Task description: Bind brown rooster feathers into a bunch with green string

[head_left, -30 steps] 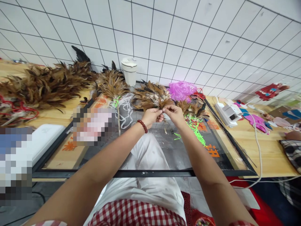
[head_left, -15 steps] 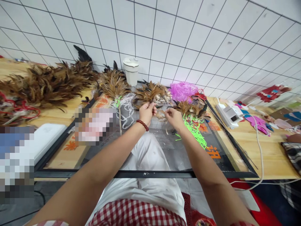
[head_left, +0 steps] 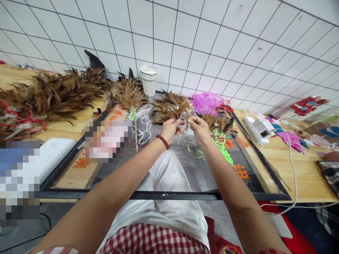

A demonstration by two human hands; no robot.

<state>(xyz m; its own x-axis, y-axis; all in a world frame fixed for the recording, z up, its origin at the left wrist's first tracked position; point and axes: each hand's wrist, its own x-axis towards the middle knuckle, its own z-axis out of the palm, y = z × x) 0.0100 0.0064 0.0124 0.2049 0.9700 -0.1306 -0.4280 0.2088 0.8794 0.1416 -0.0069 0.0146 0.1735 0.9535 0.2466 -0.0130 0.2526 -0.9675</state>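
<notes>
While the right hand [head_left: 199, 129] pinches a small brown feather [head_left: 187, 126] at twelve o'clock over the bench [head_left: 312, 169], its long axis runs roughly twelve-to-six | tip end too blurred for me | left hand [head_left: 170, 131] curled, can't tell what it grips

Red-checked shirt [head_left: 156, 240], beaded bracelet [head_left: 163, 141]

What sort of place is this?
Probably a small craft workshop, perhaps for feather work: brown feathers are heaped along the wooden table, a feather bundle sits on a stick, and bright green cords lie nearby.
</notes>
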